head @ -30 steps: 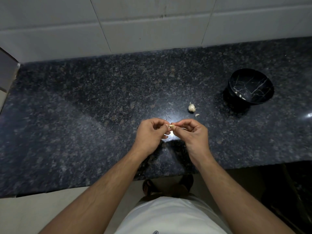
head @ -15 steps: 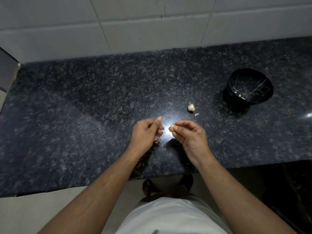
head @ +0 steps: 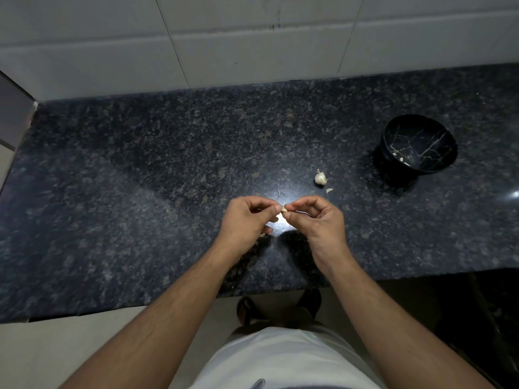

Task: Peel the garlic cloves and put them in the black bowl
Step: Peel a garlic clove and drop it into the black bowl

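Near the dark granite counter's (head: 140,192) front edge, your left hand (head: 247,223) and right hand (head: 317,220) both pinch one small pale garlic clove (head: 284,208), mid-peel; next, strip skin, then reach the black marbled bowl (head: 418,144).

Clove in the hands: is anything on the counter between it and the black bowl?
Only the garlic piece and a small scrap lie roughly along that line, low on the counter. Nothing visible blocks carrying the clove above them to the bowl.
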